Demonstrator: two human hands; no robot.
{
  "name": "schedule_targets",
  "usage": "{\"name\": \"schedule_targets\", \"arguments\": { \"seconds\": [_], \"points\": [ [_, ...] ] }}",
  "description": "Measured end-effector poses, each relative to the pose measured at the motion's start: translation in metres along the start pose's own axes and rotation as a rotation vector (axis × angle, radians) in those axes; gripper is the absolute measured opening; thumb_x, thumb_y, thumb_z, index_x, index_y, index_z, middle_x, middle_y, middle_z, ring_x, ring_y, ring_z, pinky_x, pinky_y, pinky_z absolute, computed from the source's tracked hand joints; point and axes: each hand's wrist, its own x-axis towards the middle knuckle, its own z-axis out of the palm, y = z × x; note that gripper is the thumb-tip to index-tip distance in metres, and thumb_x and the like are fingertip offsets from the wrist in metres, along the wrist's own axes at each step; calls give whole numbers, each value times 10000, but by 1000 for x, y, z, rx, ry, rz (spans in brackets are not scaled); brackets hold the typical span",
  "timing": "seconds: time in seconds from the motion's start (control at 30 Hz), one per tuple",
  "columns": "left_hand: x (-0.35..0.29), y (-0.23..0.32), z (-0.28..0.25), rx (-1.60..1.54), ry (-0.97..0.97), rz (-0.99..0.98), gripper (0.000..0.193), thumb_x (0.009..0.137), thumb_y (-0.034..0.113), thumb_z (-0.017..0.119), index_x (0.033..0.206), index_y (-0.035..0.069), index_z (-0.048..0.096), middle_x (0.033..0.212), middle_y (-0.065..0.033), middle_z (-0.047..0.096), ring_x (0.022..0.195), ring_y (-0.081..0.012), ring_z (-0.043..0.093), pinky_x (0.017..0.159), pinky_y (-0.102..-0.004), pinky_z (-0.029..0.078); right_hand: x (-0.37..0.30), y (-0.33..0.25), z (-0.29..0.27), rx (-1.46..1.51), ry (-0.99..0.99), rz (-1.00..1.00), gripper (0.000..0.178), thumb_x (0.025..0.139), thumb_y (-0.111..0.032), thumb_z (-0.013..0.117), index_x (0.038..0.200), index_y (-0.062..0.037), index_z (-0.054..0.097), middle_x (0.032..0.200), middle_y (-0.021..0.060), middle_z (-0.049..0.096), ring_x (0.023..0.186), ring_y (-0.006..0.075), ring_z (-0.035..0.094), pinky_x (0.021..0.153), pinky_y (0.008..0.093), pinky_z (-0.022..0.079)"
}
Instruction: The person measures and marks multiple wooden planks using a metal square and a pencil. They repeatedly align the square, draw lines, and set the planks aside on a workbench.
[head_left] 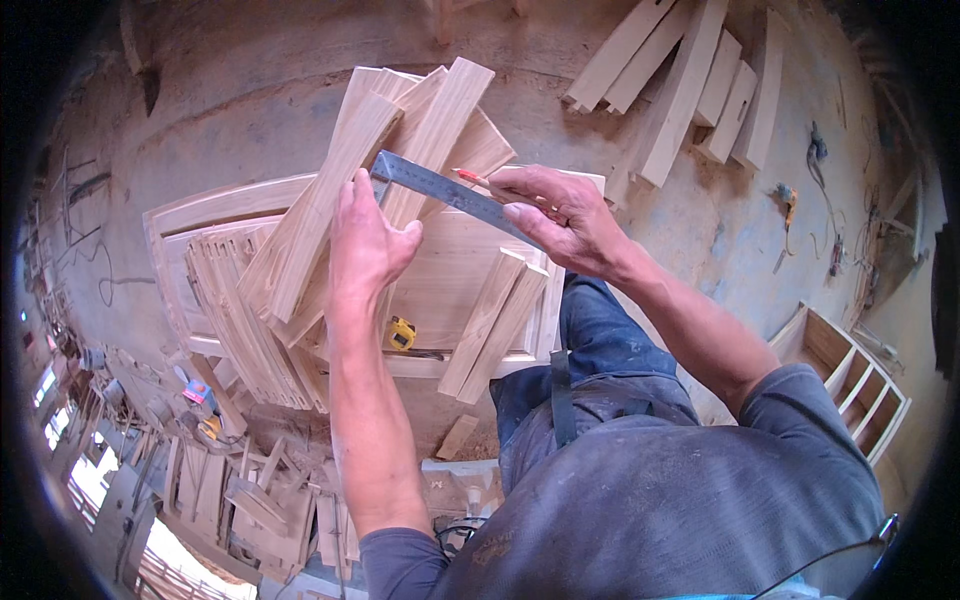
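Observation:
My left hand (368, 240) grips a pale wooden slat (335, 190) that slants up to the right, with its thumb resting on a steel ruler (445, 190). The ruler lies diagonally across the slats. My right hand (560, 215) presses the ruler's lower end and holds a red pencil (470, 177) whose tip touches the wood beside the ruler. Several more slats (450, 120) fan out beneath the hands.
A wooden door panel (200, 215) lies flat under the slats with a yellow tape measure (402, 333) on it. More planks (690, 70) are stacked at the upper right. A shelf frame (860, 385) sits at right. Offcuts (250, 490) litter the floor at lower left.

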Motion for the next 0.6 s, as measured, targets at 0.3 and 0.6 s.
{"name": "schedule_targets", "arguments": {
  "seconds": [0.3,0.6],
  "points": [
    [2,3,-4,7,-39,-15,909,728,207,862,1456,-127,432,1377,-296,562,1323,-428,540,1154,-452,440,11,6,2,-50,-42,-56,357,955,-95,646,1300,-7,678,1157,181,737,991,261,722,868,366,583],
    [3,11,-5,34,-9,-16,888,691,216,865,1425,-105,481,1305,-279,609,1260,-418,588,1104,-453,484,55,3,23,-65,-22,-125,311,922,-130,688,1220,-57,738,986,225,741,879,353,744,770,427,580]
  ]
}}
